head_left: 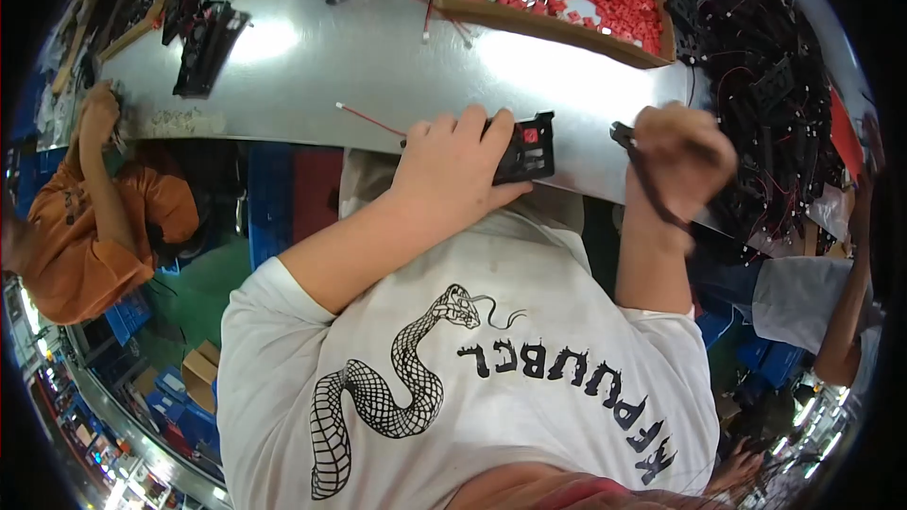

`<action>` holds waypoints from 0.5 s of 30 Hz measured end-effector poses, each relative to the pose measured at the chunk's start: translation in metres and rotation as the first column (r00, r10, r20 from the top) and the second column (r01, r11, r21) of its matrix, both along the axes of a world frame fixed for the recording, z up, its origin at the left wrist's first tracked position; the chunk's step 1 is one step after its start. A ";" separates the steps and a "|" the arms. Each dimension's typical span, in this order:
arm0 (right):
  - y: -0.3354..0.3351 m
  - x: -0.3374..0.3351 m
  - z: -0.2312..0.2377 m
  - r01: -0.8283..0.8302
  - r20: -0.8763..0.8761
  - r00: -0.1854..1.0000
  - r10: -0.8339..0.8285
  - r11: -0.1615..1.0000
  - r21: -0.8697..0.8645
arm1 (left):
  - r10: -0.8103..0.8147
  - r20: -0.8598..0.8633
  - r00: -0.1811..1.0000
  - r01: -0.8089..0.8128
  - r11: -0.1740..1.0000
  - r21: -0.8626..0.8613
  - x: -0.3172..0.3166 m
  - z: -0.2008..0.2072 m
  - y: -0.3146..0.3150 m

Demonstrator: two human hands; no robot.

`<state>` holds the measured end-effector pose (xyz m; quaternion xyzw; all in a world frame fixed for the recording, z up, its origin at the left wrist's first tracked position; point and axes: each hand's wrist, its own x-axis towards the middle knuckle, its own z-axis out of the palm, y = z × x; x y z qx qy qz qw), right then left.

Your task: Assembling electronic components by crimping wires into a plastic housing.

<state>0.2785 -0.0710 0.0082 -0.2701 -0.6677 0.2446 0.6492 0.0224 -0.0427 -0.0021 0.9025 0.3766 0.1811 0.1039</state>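
Note:
My left hand (458, 161) is closed over a black plastic housing (524, 159) at the near edge of the metal table, its fingers across the top and the thumb along the near side. A small red part (530, 135) sits in the housing near its right end. From under the hand a thin red wire (370, 119) with a white connector reaches left. Off to the right, my right hand (685, 156) is raised and smeared by motion, its fingers curled around a slim black tool (648, 178). Its dark tip points left, apart from the housing; I cannot make out its kind.
A cardboard tray (557, 30) of small red parts stands at the far side of the table (331, 66). Black wired housings (770, 123) are heaped at the right. Another black part (210, 49) lies left. Co-workers sit at the left, in an orange shirt (94, 236), and at the right.

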 end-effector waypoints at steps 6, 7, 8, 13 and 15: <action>0.010 0.006 -0.013 0.355 0.836 0.549 -0.012 0.908 -0.220 | 0.076 0.052 0.996 -0.077 0.997 0.019 -0.051 0.023 0.041; 0.009 0.007 -0.012 0.385 0.846 0.533 0.021 0.884 -0.265 | 0.193 -0.021 0.981 -0.193 0.981 0.022 -0.064 0.033 0.053; 0.009 0.007 -0.011 0.392 0.865 0.500 -0.038 0.901 -0.187 | 0.279 -0.036 0.960 -0.278 0.960 0.033 -0.083 0.032 0.074; 0.048 0.050 0.005 0.589 0.802 0.454 -0.389 0.806 0.058 | 0.563 -0.099 0.820 -0.418 0.708 0.569 -0.209 0.024 0.207; 0.083 0.088 0.041 0.776 0.813 0.403 -0.420 0.627 -0.061 | 0.580 -0.094 0.809 -0.428 0.691 0.582 -0.206 0.029 0.212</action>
